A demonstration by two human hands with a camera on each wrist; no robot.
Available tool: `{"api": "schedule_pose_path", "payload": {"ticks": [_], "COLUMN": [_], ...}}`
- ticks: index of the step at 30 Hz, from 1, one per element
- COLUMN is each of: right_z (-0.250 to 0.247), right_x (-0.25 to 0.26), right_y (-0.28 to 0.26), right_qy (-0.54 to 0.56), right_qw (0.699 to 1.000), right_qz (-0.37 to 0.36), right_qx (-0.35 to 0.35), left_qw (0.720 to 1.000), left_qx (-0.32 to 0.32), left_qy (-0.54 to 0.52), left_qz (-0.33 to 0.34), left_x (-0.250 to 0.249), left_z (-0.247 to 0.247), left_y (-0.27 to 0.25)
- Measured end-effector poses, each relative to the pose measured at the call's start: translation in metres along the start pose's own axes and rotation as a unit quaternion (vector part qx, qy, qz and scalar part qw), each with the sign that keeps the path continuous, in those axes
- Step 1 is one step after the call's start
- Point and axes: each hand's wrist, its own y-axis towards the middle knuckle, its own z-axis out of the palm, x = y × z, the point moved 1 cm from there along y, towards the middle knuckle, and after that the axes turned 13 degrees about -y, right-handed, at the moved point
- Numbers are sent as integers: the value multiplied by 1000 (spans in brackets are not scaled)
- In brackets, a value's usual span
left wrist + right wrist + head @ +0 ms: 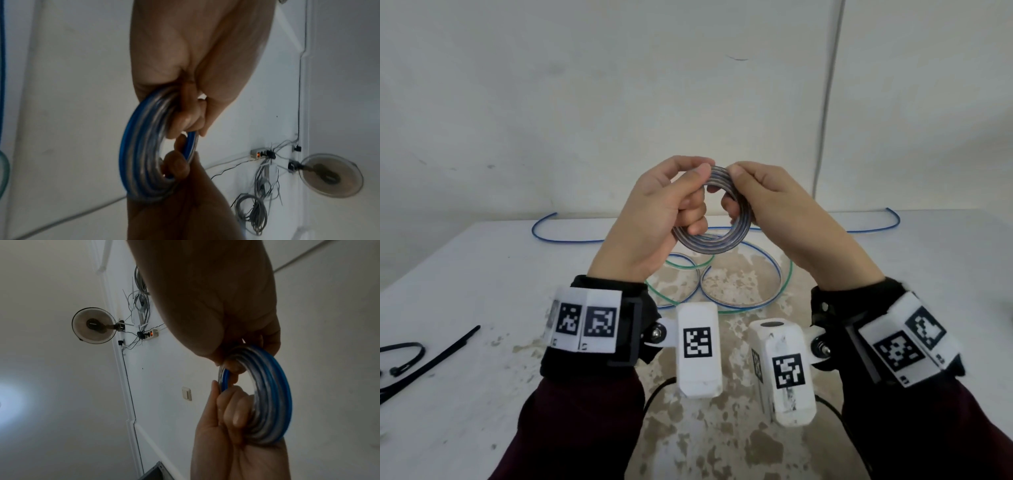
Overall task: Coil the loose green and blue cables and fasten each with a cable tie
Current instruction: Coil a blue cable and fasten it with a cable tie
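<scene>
Both hands hold a small coil of blue cable (pixel 710 244) in the air above the white table (pixel 482 281). My left hand (pixel 693 195) grips the coil's left side, fingers curled through its hole and thumb on top. My right hand (pixel 736 188) pinches its upper right side. The left wrist view shows the coil (pixel 139 154) under my left hand (pixel 185 123); the right wrist view shows the coil (pixel 273 394) below my right hand (pixel 232 366). The loose rest of the blue cable (pixel 743 298) lies in loops on the table, mixed with the green cable (pixel 678 265).
Black cable ties (pixel 431 356) lie at the table's left front, one bent into a loop (pixel 407 353). Blue cable arcs reach the back left (pixel 558 236) and back right (pixel 890 222). A white wall stands close behind the table.
</scene>
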Motion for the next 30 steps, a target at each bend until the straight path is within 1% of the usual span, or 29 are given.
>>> {"api": "schedule_pose_path", "payload": {"ticks": [3, 6, 8, 10, 13, 15, 17, 19, 21, 23, 27, 28, 30], "right_z": [-4, -11, -15, -17, -12, -6, 0, 3, 4, 5, 15, 18, 27], "right_x": [-2, -6, -7, -7, -5, -5, -4, -2, 0, 4, 16, 19, 25], "right_y": [-1, -2, -3, -3, -1, 0, 1, 1, 0, -1, -4, -6, -10], "right_qy": [57, 58, 59, 51, 1, -5, 58, 134, 186, 225, 206, 207, 222], "right_qw": [997, 994, 993, 995, 998, 999, 997, 989, 978, 970, 977, 977, 974], "right_qz": [25, 17, 5, -6, -19, -17, 8, 31, 47, 61, 48, 45, 41], "right_qx": [54, 89, 100, 85, 53, 48, 52, 63, 79, 73, 5, 3, 24], "left_qw": [999, 998, 998, 998, 997, 995, 993, 991, 989, 987, 984, 983, 981], "left_qx": [-23, -29, -25, -29, -55, -70, -84, -92, -90, -88, -91, -92, -97], "left_qy": [27, 22, 22, 18, 12, 11, 6, -2, -13, -25, -15, -2, 24], "left_qz": [36, 57, 58, 59, 58, 64, 78, 97, 117, 133, 150, 156, 163], "left_x": [3, 4, 4, 4, 6, 6, 4, 2, 0, -4, -13, -17, -24], "left_z": [2, 2, 3, 3, 2, 1, 1, 1, 2, 3, 6, 5, 0], "left_y": [0, 0, 1, 1, 3, 3, 4, 3, 2, 0, -7, -11, -22]}}
